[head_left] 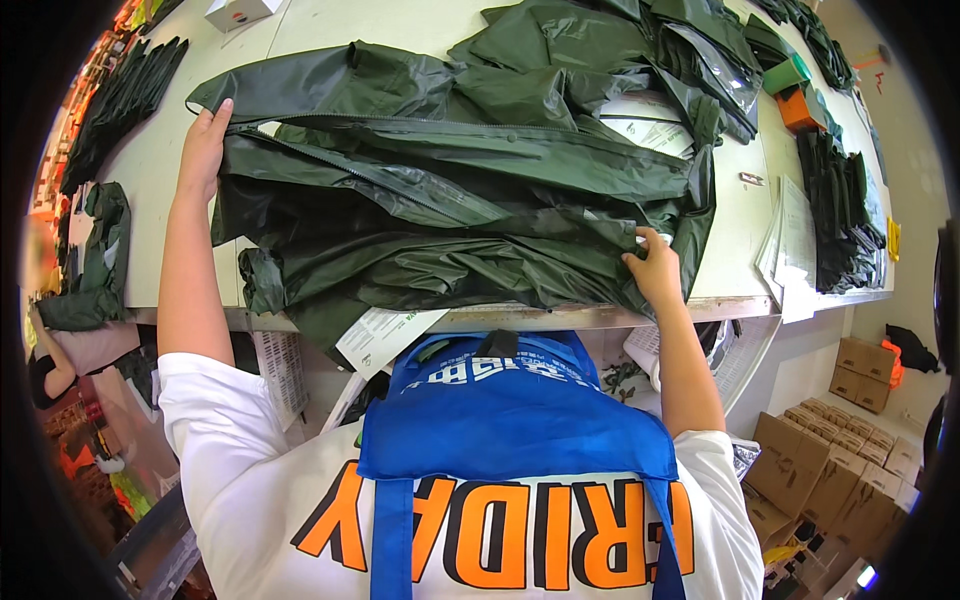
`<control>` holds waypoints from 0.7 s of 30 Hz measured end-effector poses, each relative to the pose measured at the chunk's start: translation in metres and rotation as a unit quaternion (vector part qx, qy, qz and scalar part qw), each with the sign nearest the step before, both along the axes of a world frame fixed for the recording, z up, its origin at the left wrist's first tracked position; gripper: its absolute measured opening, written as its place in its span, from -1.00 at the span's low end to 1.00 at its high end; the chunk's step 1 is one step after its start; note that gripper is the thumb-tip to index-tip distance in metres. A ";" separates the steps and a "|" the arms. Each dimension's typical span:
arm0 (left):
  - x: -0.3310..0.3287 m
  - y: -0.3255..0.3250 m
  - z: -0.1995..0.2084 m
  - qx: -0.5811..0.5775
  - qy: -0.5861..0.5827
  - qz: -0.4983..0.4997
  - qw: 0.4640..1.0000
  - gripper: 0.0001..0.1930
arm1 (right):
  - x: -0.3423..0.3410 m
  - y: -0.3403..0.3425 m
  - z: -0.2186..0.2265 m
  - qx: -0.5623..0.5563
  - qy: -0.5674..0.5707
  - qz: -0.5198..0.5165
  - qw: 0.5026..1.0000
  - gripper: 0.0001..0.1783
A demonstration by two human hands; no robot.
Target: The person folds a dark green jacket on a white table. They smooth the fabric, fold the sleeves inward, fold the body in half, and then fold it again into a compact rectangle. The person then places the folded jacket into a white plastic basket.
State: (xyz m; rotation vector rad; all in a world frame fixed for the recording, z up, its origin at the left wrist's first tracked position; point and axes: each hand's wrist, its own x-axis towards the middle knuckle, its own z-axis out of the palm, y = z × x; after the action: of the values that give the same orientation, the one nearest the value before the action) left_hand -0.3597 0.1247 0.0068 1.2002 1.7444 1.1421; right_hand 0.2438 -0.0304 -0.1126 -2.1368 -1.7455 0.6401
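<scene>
A dark green waterproof jacket (560,165) with a long zipper lies spread sideways on the pale worktable (735,230). My left hand (206,145) pinches the jacket at its far left end, fingers closed on the edge. At the right, my right hand (652,262) is closed on the near part of the jacket, close to the table's front edge. A white printed card (385,335) hangs from the near side of the jacket over the table edge. Another white printed sheet (648,125) shows among the folds at the upper right.
More green garments (560,45) are heaped behind the jacket. Folded dark garments stand in stacks at the left (120,110) and right (835,215). A green roll (787,75) and an orange box (798,108) sit at the far right. Cardboard boxes (790,465) stand below, right.
</scene>
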 end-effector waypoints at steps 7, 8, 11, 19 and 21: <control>-0.026 -0.012 -0.006 -0.003 -0.055 0.008 0.998 -0.60 | 0.027 -0.093 0.052 0.241 -0.070 0.215 0.944 -0.87; -0.023 -0.013 -0.002 -0.003 -0.053 0.007 0.999 -0.61 | 0.024 -0.102 0.055 0.109 -0.065 0.275 0.953 -0.89; 0.013 -0.010 0.009 0.014 0.026 -0.049 0.998 -0.62 | 0.021 -0.099 0.055 -0.064 -0.013 0.303 0.951 -0.96; 0.020 -0.016 0.042 0.026 0.002 -0.087 0.996 -0.63 | -0.052 0.060 -0.012 0.090 0.022 0.079 0.993 -0.78; 0.025 -0.021 0.042 0.024 -0.012 -0.100 0.995 -0.63 | -0.072 0.073 -0.010 0.018 -0.043 0.046 0.998 -0.69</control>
State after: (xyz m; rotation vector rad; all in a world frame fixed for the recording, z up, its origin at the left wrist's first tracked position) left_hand -0.3351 0.1032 0.0486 1.3513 1.5467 1.0804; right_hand 0.1715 0.0425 -0.1224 -2.0999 -1.8945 0.5430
